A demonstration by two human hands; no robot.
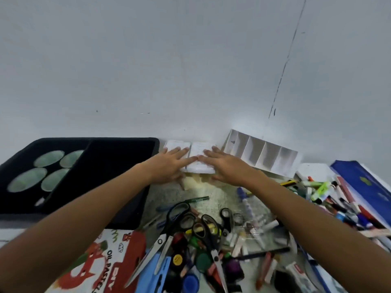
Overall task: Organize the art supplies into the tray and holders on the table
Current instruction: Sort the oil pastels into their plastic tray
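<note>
While both hands lay flat, fingers straight, left hand [169, 166] and right hand [224, 168] steadied white box [198, 163] at counter's 12 o'clock, probably squaring it beside divided holder [262, 153].

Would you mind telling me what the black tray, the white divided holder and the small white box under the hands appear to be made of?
The black tray looks like matte plastic or fabric-covered board: dull, no glare, rounded corner. The white divided holder seems to be thin card or foam board: flat, straight-edged partitions with a matte face. The small white box, touched by the left hand and right hand, looks like card or paper, though blur leaves it open.
</note>
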